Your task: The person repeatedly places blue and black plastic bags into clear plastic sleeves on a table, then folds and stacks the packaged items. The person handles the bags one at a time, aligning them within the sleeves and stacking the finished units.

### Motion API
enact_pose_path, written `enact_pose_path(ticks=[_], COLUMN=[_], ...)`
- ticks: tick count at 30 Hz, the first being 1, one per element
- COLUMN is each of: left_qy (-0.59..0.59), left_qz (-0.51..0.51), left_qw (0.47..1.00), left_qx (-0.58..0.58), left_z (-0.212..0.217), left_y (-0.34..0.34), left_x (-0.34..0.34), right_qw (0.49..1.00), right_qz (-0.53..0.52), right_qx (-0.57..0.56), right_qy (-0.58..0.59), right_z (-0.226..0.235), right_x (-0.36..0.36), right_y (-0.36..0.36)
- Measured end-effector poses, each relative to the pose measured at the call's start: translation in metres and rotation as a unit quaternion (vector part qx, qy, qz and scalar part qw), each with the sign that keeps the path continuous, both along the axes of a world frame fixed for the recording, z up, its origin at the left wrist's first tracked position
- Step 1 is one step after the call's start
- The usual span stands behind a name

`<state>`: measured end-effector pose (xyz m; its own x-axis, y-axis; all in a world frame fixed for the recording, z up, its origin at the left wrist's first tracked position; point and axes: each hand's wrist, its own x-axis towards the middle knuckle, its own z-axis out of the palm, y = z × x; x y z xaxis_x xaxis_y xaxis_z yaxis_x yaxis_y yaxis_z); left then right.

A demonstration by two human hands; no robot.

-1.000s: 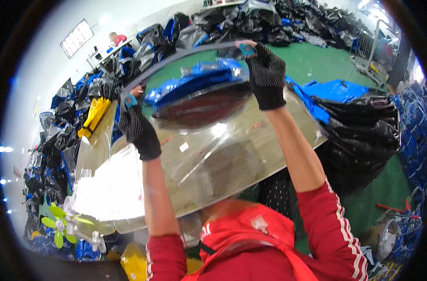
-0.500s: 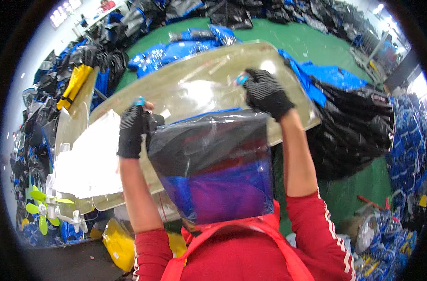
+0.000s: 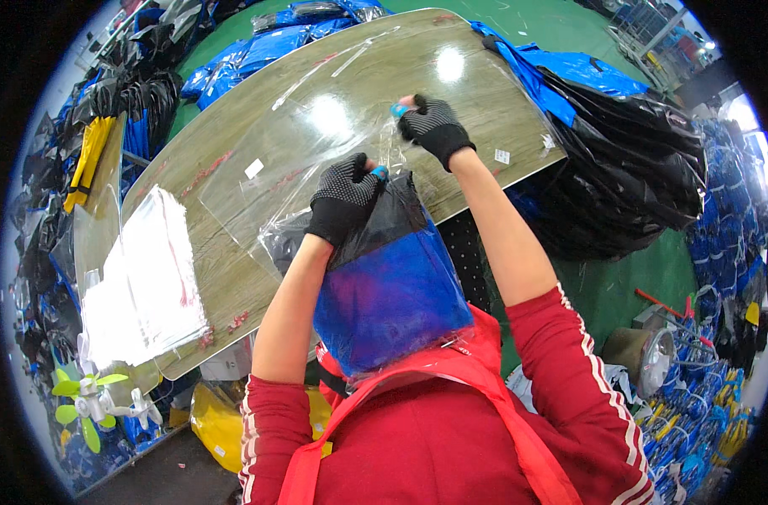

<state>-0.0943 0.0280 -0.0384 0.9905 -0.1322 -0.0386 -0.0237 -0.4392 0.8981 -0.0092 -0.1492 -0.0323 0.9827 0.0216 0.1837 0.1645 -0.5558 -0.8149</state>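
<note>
A clear plastic bag [image 3: 257, 181] holds a folded blue and black piece of sheet material [image 3: 392, 290]. It hangs over the near table edge against my red apron. Its loose clear top is gathered and creased between my hands and spreads left over the table. My left hand [image 3: 347, 195], in a black dotted glove with blue tape on a fingertip, is closed on the bag just above the folded piece. Farther up and to the right, my right hand [image 3: 433, 130], gloved alike and slightly blurred, pinches the gathered film.
The wood-patterned table [image 3: 173, 177] has a bright white area [image 3: 152, 278] at its left. Black and blue sheet pieces [image 3: 619, 160] drape over its right end. A green-bladed fan [image 3: 87, 400] stands near left, by yellow material [image 3: 215, 425]. Blue bundles [image 3: 725, 202] are piled at right.
My hands have come closer together, the left moving right and upward, the right shifting slightly left. The bag's clear top is now gathered between them, with film spread over the table.
</note>
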Motion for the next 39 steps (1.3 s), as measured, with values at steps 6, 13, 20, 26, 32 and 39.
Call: enact_pose_path(ticks=[6, 13, 20, 26, 32, 39], left_qy=[-0.279, 0.061, 0.058, -0.057, 0.009, 0.015], left_qz=[0.173, 0.289, 0.174, 0.132, 0.105, 0.164], left_qw=[0.943, 0.933, 0.927, 0.980, 0.930, 0.953], left_qx=[0.047, -0.207, -0.326, -0.141, -0.353, -0.254], left_z=[-0.006, -0.029, -0.024, -0.009, -0.023, -0.032], left_y=[0.040, 0.153, 0.168, 0.164, 0.172, 0.191], left_x=[-0.013, -0.038, -0.043, -0.045, -0.043, -0.041], right_qw=[0.927, 0.902, 0.841, 0.767, 0.861, 0.996], right_qz=[0.222, 0.235, 0.437, 0.443, 0.201, -0.085], right_qx=[-0.242, -0.156, -0.216, -0.318, -0.418, -0.032], right_qy=[-0.181, -0.328, -0.233, -0.337, -0.209, -0.025], right_z=[0.002, 0.002, 0.031, 0.012, 0.081, 0.093], right_x=[-0.045, -0.028, -0.024, -0.006, 0.043, 0.071], right_y=[0.021, 0.068, 0.174, 0.181, 0.094, -0.106])
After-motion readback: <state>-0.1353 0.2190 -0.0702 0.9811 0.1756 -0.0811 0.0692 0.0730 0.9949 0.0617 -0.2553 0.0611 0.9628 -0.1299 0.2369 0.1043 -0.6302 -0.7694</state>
